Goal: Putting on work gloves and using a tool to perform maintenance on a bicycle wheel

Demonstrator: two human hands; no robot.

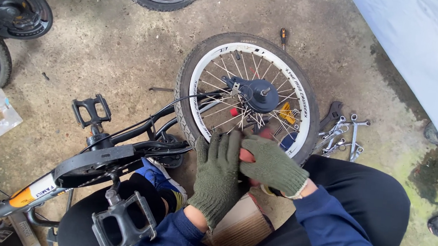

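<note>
Two gloved hands are held together just near of the small rear wheel (248, 96), lying flat on the floor; the right hand (274, 166) fingers are pinched around the left hand (218, 173) glove's spread fingertips.

Both arms come up from the lower edge of the head view in dark blue sleeves, forearms angled inward so the wrists converge. The left hand (218, 173) wears a green knit glove, fingers stretched straight and close together, back toward the camera. The right hand (272, 165), gloved the same, lies across from the right with its fingers curled toward the left hand's fingers, touching them. Bare skin shows at both wrists, between cuff and sleeve.
</note>
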